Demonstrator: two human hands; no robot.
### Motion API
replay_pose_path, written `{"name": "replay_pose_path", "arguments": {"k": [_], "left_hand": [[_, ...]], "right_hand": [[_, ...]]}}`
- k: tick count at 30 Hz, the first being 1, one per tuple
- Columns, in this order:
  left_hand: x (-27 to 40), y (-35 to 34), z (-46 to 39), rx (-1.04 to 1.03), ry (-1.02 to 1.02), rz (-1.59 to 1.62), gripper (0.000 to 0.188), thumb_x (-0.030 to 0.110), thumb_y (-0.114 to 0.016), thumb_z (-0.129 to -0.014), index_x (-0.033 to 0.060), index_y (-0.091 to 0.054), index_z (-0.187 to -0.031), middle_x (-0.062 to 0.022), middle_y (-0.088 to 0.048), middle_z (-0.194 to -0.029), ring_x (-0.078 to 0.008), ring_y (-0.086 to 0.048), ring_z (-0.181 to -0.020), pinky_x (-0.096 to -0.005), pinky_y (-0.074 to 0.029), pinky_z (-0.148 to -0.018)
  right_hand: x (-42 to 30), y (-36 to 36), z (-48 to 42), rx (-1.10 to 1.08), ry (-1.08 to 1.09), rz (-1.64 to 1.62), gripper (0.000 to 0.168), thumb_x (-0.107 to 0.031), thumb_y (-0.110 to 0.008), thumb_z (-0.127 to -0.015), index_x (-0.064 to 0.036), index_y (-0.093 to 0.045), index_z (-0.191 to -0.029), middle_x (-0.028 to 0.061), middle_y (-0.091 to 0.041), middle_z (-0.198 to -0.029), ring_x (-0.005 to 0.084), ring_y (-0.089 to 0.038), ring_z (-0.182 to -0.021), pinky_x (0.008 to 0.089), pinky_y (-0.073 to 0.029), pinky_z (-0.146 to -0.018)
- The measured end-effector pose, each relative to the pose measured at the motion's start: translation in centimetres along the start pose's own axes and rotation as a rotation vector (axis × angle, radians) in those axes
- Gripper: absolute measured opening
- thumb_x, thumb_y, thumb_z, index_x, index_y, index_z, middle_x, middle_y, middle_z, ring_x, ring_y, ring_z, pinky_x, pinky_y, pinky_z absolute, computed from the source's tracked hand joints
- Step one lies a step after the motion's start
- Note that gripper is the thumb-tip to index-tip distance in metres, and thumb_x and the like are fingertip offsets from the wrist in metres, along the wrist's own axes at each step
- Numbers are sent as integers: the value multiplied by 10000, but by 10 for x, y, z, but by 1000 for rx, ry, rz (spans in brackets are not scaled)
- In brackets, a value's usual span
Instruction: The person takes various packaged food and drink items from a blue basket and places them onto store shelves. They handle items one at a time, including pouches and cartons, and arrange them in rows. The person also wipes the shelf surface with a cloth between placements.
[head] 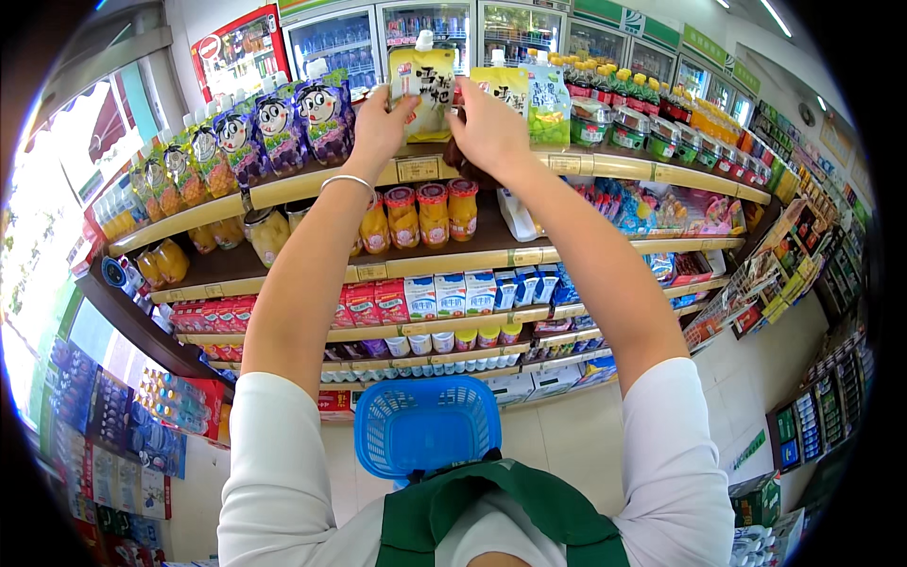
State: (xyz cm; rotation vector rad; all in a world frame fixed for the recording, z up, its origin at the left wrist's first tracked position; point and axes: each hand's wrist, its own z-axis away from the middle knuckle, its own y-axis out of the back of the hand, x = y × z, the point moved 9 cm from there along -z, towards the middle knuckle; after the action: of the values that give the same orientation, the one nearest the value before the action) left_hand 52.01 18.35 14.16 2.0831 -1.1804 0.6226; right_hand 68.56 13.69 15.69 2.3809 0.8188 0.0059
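A yellow spouted drink pouch [425, 81] with a white cap stands upright at the front of the top shelf, between my two hands. My left hand [380, 131] grips its left side, the thumb across the front. On its right edge lie the thumb and fingers of my right hand [492, 131]. Below the right palm shows a dark brown object [457, 159], partly hidden, its kind unclear. To the right stand a similar yellow pouch [511, 81], partly covered by my right hand, and a pale blue-green pouch [549, 106]. Purple spouted pouches [322, 117] stand to the left.
Jars of yellow fruit [432, 216] line the second shelf, with milk cartons [450, 294] below. A blue plastic basket [425, 418] is near the floor before me. Lidded cups [627, 127] and bottles stand right of the pouches. Glass-door coolers [333, 53] are behind the shelf.
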Motion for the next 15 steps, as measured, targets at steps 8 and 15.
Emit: {"name": "replay_pose_path", "arguments": {"k": [8,15], "left_hand": [[-46,-18,-19,-99,122,132,323,219,-583,-936,-4,-551,-1167,-73,-642,-1057,-130,-576,-922,-296,-452,-829],[-55,-15,-22,-259,38,21,426,310,-532,-958,-23,-503,-1221,-96,-630,-1071,-164,-576,-960,-316,-442,-853]], "right_hand": [[-7,-32,6,-40,13,-18,593,-175,-522,-868,-90,-276,-1400,180,-570,-1054,365,-623,-853,473,-512,-700],[-7,-43,5,-35,-21,-63,381,-149,-532,-859,-127,-417,-1222,173,-570,-1061,368,-626,-865,471,-510,-713]]}}
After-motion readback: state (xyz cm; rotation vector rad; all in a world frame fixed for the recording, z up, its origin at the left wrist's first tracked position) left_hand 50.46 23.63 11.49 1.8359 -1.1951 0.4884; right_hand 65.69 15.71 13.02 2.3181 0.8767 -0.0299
